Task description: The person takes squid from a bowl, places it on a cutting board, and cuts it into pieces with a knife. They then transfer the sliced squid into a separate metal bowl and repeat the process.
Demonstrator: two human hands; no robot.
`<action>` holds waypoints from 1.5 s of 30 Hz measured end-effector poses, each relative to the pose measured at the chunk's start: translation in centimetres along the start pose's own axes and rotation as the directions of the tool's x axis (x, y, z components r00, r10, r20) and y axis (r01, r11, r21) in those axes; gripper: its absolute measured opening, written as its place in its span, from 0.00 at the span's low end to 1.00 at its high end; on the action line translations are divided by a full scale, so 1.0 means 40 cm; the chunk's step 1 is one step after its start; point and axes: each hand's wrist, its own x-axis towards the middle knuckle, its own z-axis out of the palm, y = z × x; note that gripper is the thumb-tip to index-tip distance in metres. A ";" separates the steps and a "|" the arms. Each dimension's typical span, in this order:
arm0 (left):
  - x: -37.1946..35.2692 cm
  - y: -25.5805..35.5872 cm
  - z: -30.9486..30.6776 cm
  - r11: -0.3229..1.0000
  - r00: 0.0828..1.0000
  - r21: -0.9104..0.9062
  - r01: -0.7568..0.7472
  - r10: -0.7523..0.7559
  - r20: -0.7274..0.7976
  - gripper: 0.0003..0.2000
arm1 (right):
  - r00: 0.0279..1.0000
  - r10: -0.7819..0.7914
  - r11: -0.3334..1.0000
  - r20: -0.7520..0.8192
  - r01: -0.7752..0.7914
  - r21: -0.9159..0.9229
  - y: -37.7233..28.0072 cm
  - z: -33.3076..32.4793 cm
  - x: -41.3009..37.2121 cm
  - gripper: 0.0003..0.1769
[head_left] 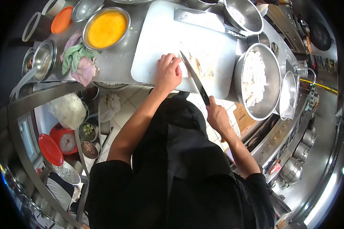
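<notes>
My right hand (218, 116) is wrapped round the handle of a long dark knife (195, 76), its blade slanting up and left over the white cutting board (149, 45). Beside the blade, my left hand (168, 74) rests on the board with curled fingers, pressed on something pale and mostly hidden. Small brownish pieces (198, 68) lie on the board right of the blade. A cleaver (198, 19) lies flat at the board's far edge. Right of the board, a large steel bowl (271, 89) holds white pieces (255, 78).
A steel bowl of orange-yellow liquid (107, 28) stands left of the board, with crumpled green and pink cloths (80, 61) near it. A colander (242, 15) is at the back right. Below left, a rack holds containers and a red scale (67, 141).
</notes>
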 end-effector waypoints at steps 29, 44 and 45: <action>-0.016 0.009 -0.024 1.000 1.000 -0.019 -0.019 0.019 0.013 0.12 | 0.997 -0.031 0.998 -0.068 0.035 0.046 0.018 -0.020 0.076 0.15; -0.029 0.007 -0.021 0.993 0.996 0.083 -0.088 0.090 -0.018 0.14 | 0.991 -0.017 0.998 -0.130 0.025 0.058 -0.009 -0.034 0.057 0.11; -0.031 0.006 -0.020 0.993 0.996 0.085 -0.085 0.086 -0.014 0.14 | 0.992 -0.017 0.998 -0.125 0.024 0.061 -0.007 -0.031 0.058 0.11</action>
